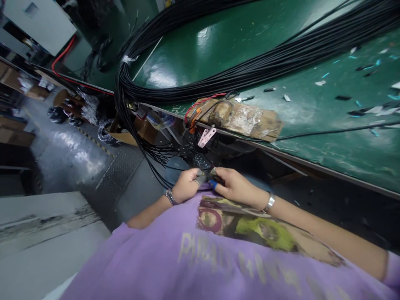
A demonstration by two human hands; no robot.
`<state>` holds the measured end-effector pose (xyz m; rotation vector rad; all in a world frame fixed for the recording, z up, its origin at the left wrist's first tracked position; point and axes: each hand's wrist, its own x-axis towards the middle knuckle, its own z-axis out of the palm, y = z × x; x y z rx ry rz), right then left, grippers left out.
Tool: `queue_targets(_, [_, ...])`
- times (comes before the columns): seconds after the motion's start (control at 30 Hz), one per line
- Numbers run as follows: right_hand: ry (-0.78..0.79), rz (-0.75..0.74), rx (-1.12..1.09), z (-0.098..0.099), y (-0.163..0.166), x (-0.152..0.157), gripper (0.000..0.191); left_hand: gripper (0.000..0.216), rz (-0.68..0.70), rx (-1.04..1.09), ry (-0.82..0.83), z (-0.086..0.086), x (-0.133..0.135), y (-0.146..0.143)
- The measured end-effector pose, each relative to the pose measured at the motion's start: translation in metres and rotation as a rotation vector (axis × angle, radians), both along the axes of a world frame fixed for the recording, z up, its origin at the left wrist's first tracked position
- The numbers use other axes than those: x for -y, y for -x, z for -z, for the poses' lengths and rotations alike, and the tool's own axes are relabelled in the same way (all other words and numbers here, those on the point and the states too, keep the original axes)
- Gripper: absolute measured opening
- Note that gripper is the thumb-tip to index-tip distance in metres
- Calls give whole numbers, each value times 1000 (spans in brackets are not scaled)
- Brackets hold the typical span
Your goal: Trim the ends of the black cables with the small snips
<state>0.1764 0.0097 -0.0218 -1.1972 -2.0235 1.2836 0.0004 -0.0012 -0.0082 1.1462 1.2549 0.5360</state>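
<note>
Close in front of my purple shirt, both hands are closed and almost meet. My left hand (186, 185) grips a black cable, one of the thin strands hanging beside it. My right hand (234, 187) pinches the same dark cable end between thumb and fingers; the exact spot is blurred. Worn grey coverings wrap some fingertips, and a blue one is on a right finger. From the table edge, a thick bundle of black cables (200, 92) droops down toward my left hand, tied with a white band (128, 58).
A tape-wrapped wooden block (246, 118) sits at the edge of the green table (328, 154), with a pink clip (206, 137) hanging below. Cable scraps (343, 98) litter the tabletop. A cardboard box (145, 130) stands under the table. At lower left is a white surface (46, 233).
</note>
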Motion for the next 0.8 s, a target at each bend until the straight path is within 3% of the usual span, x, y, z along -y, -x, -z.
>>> queue_targets(0.17, [34, 358, -93, 8, -11, -11, 18, 41, -64, 78, 165, -4, 1, -2])
queue_targets(0.37, [83, 73, -102, -9, -11, -3, 13, 44, -99, 125, 168, -3, 0, -3])
queue_targets(0.47, [82, 40, -87, -9, -7, 0, 9, 43, -82, 158, 197, -5, 0, -5])
queue_targets(0.63, [219, -42, -124, -2, -6, -2, 11, 43, 6, 167, 237, -3, -1, -4])
queue_targets(0.8, [109, -70, -49, -11, -8, -2, 7, 43, 5, 151, 239, -1, -2, -2])
